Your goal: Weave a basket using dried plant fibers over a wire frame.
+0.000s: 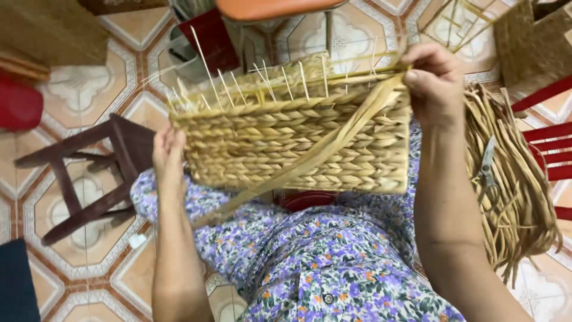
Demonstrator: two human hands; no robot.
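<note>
Head: basket point(286, 143) between stool point(89, 179), fibre bundle point(512, 191)

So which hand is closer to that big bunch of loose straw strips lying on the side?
Right. The right hand pinches the woven straw basket's top corner, just beside the bundle of loose tan straw strips. The left hand holds the basket's opposite end, far from the bundle.

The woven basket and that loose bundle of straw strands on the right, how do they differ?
The woven basket is braided into tight rows with thin stakes sticking up from its rim; the loose bundle is unwoven strands hanging down. The basket is held between the left hand and right hand; the bundle lies untouched beside the person, with small scissors resting on it. Both share a pale straw colour.
</note>
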